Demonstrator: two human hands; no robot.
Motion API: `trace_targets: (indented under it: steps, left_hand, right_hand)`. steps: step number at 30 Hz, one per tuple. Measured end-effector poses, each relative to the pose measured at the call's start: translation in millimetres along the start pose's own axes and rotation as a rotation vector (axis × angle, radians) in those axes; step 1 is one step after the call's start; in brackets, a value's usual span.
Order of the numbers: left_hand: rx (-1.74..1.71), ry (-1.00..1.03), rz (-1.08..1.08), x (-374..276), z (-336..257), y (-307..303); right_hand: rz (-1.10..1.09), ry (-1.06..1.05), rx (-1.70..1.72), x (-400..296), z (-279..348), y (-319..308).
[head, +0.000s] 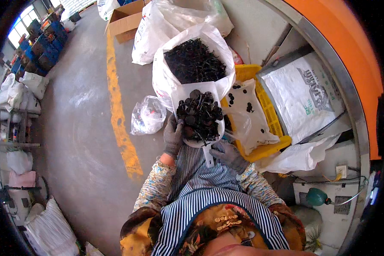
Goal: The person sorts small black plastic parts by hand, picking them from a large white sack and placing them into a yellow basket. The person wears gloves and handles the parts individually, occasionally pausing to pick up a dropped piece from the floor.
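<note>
A white plastic scoop rests over my lap, heaped with black plastic parts, some round discs and some thin branching pieces. My left hand, in a grey glove, grips the scoop's left rim. Beside the short handle lies my gloved right hand, its fingertips close to the handle; whether they close on it I cannot tell. Just beyond the scoop stands an open white sack full of thin black plastic pieces. The scoop's far edge overlaps the sack's mouth.
At right, a yellow plastic crate holds a white bag with a few black discs on it. A printed white sack lies farther right. A clear plastic bag sits on the floor at left. Behind stands a cardboard box.
</note>
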State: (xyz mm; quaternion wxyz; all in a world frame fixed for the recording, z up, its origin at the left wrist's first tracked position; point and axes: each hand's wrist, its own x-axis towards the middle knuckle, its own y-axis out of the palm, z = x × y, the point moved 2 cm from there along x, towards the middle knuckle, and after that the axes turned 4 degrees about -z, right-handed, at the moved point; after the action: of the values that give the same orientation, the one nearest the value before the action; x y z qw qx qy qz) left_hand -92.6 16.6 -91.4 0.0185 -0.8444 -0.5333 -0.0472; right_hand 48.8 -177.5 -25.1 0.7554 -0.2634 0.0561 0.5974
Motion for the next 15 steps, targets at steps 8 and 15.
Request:
trace_targets:
  steps: [8, 15]
  left_hand:
    - [0.358, 0.137, -0.009, -1.3, -57.5, 8.5]
    - [0.140, 0.022, -0.033, 46.5, -1.0, 10.1]
  right_hand:
    - [-0.041, -0.033, 0.044, 4.6, -25.9, 7.6]
    - [-0.282, -0.165, -0.023, 17.8, -5.9, -1.3]
